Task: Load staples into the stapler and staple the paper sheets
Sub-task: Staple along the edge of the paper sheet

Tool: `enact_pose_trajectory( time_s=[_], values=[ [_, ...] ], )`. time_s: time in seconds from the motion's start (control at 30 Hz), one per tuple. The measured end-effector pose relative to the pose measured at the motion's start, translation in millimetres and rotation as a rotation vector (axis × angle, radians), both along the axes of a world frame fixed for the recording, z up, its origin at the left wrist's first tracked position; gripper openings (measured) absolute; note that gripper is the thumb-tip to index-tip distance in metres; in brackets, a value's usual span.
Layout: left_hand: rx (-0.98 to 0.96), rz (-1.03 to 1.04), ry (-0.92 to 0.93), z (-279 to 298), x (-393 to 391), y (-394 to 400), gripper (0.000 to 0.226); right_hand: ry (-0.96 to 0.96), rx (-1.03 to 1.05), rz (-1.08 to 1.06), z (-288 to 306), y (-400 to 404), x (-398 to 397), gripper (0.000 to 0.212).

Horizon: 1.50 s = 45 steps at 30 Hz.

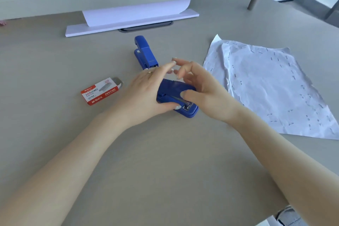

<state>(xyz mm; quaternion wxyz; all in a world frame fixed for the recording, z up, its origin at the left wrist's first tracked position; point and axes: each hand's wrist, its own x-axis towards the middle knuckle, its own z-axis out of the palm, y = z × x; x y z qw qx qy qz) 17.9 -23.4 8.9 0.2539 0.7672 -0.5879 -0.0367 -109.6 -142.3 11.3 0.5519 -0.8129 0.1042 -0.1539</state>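
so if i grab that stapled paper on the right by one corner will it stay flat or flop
The stapled paper sheets would probably droop: they look thin, creased and wrinkled. The many staples across them likely keep the layers together rather than fanning apart. They seem light, so a nudge would probably slide them on the smooth table.

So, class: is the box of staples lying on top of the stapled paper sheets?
No, the staple box lies on the bare table left of the hands, while the paper sheets lie far right.
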Motion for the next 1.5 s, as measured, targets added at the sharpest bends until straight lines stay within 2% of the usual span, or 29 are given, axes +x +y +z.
enact_pose_trajectory(
  time_s=[0.07,0.13,0.23,0.3,0.37,0.47,0.53,0.8,1.17,1.37,1.43,1.5],
  values=[
    [0.013,-0.04,-0.044,-3,-4,-8,0.062,0.053,-0.105,-0.108,-1,-13,-18,0.032],
    [-0.037,-0.037,-0.091,-7,-3,-12,0.044,0.165,-0.277,-0.182,-1,-26,-40,0.043],
    [-0.063,0.011,-0.14,-12,-1,-14,0.033,0.376,-0.498,-0.248,-8,-39,-70,0.051],
    [-0.084,0.062,-0.194,-14,-1,-14,0.032,0.423,-0.54,-0.297,-13,-43,-81,0.046],
    [-0.115,0.138,-0.17,-14,-2,-13,0.031,0.397,-0.582,-0.376,-16,-46,-84,0.036],
    [-0.136,0.215,-0.106,-15,-7,-15,0.03,0.337,-0.78,-0.406,-15,-46,-77,0.011],
    [-0.139,0.245,-0.1,-15,-12,-16,0.029,0.314,-0.857,-0.393,-17,-46,-70,0.008],
    [-0.213,0.35,-0.142,-20,-21,-36,0.031,0.288,-0.76,-0.485,-11,-40,-43,0.017],
    [-0.3,0.363,-0.136,-27,-23,-48,0.025,0.277,-0.981,-0.484,-21,-36,-17,0.026],
    [-0.304,0.362,-0.135,-29,-21,-47,0.024,0.171,-1.127,-0.602,-26,-32,-7,0.017],
    [-0.308,0.351,-0.15,-28,-22,-48,0.025,0.128,-1.139,-0.579,-30,-32,-8,0.014],
    [-0.312,0.349,-0.155,-28,-22,-48,0.024,0.124,-1.056,-0.447,-32,-35,-14,0.02]
  ],
)
